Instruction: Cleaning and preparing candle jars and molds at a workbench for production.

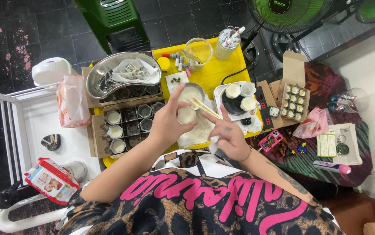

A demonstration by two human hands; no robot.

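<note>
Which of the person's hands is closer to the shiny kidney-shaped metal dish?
The left. The left hand, holding a small white-filled cup, sits just right of and below the metal dish. The right hand, with the chopsticks, lies farther right.

Small round cup (186, 115), filled w/ off-white wax-like content, upright, held in left hand (168, 123), above yellow tray; two thin wooden sticks (205, 108), angled, pinched by right hand (229, 135)

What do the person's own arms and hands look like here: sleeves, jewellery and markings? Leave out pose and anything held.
Both forearms are bare below short sleeves of a leopard-print top with pink lettering. The right hand has a small dark tattoo on its back, a thin bracelet at the wrist and tattoo lines along the forearm. The left hand shows no jewellery.
</note>
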